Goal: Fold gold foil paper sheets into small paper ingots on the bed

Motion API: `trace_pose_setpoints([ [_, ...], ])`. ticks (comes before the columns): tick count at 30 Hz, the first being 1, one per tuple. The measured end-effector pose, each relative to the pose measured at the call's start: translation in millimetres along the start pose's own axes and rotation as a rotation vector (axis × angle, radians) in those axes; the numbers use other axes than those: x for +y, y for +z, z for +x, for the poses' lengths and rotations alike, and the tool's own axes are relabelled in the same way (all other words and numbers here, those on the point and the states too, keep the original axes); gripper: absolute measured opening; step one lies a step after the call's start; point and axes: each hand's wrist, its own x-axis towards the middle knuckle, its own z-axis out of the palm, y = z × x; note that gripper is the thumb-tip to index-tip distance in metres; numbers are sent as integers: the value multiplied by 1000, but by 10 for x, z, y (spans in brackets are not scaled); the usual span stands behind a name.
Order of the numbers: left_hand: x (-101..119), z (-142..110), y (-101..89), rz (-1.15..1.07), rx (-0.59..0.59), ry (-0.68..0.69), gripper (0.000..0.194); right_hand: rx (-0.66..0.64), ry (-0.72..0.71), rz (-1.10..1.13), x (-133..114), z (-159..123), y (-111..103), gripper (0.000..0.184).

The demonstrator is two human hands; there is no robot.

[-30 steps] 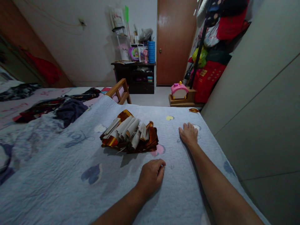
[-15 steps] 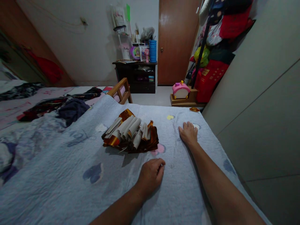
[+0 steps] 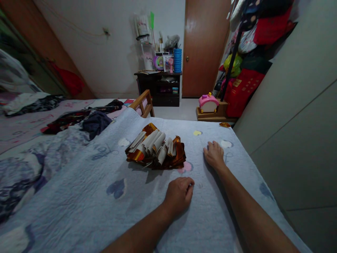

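My left hand [image 3: 179,194] rests on the pale blue bedspread [image 3: 147,214], fingers curled in and thumb against them. Nothing shows in its grip. Farther right, my right hand [image 3: 214,154] lies palm down on the bedspread with its fingers extended and a little apart, holding nothing. A heap of shiny amber-brown foil sheets and folded whitish paper bundles [image 3: 156,146] sits beyond and left of my left hand, apart from both hands. One small amber foil piece [image 3: 224,124] lies near the far right edge of the bed.
Dark clothes [image 3: 96,123] lie on bedding at the left. A wooden chair-like frame [image 3: 143,103] stands past the bed's far edge. Beyond are a dark cabinet [image 3: 158,93], a pink toy [image 3: 209,102] and red bags [image 3: 243,93]. A pale panel [image 3: 297,133] borders the right side.
The view has turned slightly left, so things sit farther right in it. My right hand has shifted a little left, away from the white heart print. My left hand stays curled.
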Motion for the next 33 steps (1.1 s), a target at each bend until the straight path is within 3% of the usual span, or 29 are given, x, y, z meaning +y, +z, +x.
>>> trace_pose_setpoints([
  [6, -3, 18, -19, -28, -25, -1, 19, -25, -21, 4, -155, -288, 50, 50],
  [10, 25, 19, -105, -12, -117, 2, 18, 36, -59, -4, -151, -363, 52, 49],
  [18, 180, -140, -653, 42, -438, 88, 32, 51, -101, 11, -135, -381, 31, 48],
  [20, 138, -151, -763, 54, -429, 96, 29, 44, -99, 17, -134, -379, 29, 48],
  [24, -12, -60, -838, 133, -288, 37, 28, 38, -100, 25, -129, -376, 35, 47],
  [33, -172, 116, -522, 422, -155, 149, 14, 61, -110, 42, -93, -364, 53, 46],
])
